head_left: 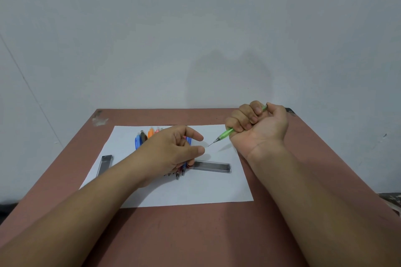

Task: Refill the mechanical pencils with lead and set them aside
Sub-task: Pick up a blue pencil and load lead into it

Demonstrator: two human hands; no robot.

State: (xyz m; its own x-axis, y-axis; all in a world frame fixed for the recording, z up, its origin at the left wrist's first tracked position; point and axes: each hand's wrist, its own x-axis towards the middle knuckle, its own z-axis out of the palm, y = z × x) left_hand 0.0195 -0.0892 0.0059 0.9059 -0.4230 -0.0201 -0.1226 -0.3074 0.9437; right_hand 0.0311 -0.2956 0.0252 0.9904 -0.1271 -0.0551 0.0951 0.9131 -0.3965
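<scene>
Reddish-brown counter runs back to a pale wall; far edge sits just behind the hands, L and R edges angle outward toward the camera. White paper sheet lies mid-counter, bare counter all round it, widest strip at the near side. Right hand is up over the sheet's far-right corner, wrist turned palm toward camera, fingers curled in a fist round the green mechanical pencil; tip w/ a thin lead showing points down-left toward the other hand. Left hand hovers above the row of pencils, fingers loosely curled, thumb and index apart, nothing held as far as can be seen. Those pencils, blue, dark, orange, pink, lie side by side on the paper, partly hidden under that hand. Clear lead case lies on the sheet just R of the pencil tips; second lead case rests at the sheet's L edge.
</scene>
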